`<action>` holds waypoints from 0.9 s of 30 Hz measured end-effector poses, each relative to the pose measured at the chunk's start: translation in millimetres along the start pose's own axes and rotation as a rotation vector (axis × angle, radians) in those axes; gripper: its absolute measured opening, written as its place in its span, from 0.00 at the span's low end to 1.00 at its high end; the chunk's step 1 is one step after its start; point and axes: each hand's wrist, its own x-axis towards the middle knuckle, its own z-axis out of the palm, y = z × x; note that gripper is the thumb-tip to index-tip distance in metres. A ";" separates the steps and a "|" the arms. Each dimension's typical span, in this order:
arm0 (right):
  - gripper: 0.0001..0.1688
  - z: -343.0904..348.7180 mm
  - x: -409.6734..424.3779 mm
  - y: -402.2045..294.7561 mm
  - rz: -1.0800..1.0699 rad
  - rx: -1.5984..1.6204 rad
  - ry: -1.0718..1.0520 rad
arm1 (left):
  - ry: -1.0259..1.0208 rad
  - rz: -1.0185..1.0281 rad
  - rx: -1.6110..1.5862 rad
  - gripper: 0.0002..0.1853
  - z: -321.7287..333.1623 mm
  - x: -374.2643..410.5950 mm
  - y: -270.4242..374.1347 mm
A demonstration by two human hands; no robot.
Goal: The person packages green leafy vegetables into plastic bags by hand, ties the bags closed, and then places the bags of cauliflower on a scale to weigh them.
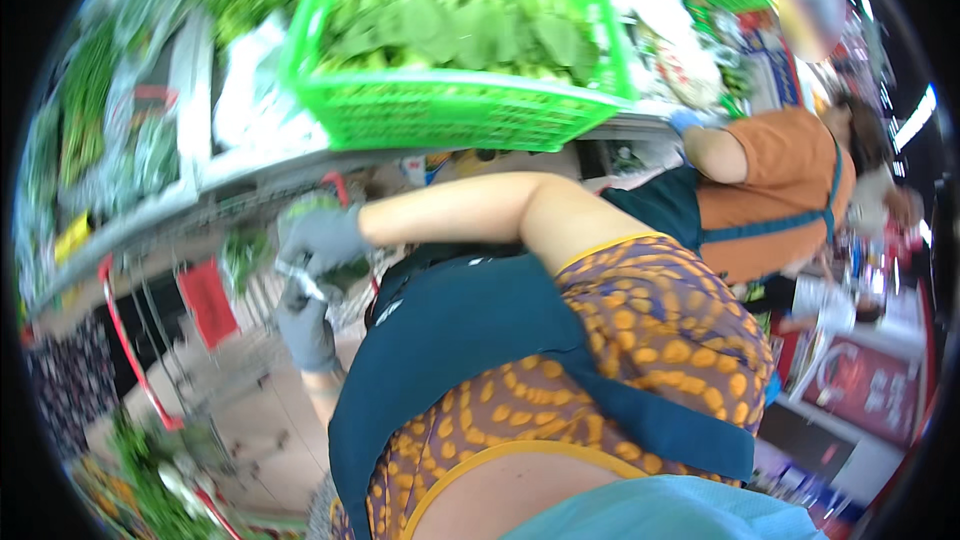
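Both my hands wear grey gloves and meet at the left of centre, in front of my dark apron. My right hand point(322, 238) is closed around a bundle of leafy greens point(351, 274), partly wrapped in what looks like clear plastic; leaves show above and below the glove. Just beneath it, my left hand point(306, 330) pinches a thin white strip point(301, 279) that runs between the two hands. Blur hides what the strip is and its far end. Above my right forearm, a bright green plastic crate point(450, 109) of leafy vegetables stands on the metal-edged display counter point(255, 161).
Bagged greens point(86, 112) line the counter at left. Below it hang a red card point(208, 304) and a red-ended metal rail point(135, 352). More greens point(142, 465) lie at the lower left, by the tiled floor point(262, 427). A co-worker in orange point(776, 191) stands close at the right.
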 end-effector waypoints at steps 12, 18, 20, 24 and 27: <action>0.14 13.9 -76.1 18.9 -0.251 -0.302 0.140 | 0.282 -0.053 -0.291 0.14 -64.6 61.7 32.3; 0.14 -29.4 -195.2 52.2 0.366 -0.215 0.277 | 0.427 0.029 0.330 0.11 -91.9 89.4 -7.8; 0.16 -58.6 -258.2 38.5 0.750 -0.179 0.423 | 0.350 -0.113 0.479 0.10 -100.8 102.9 -41.2; 0.10 -90.7 -398.5 61.5 1.084 -0.369 1.157 | 0.459 -0.271 0.533 0.17 -157.4 141.6 -154.8; 0.24 -87.0 -492.9 115.2 1.154 -1.226 0.964 | 0.442 -0.549 0.517 0.17 -112.1 164.2 -164.2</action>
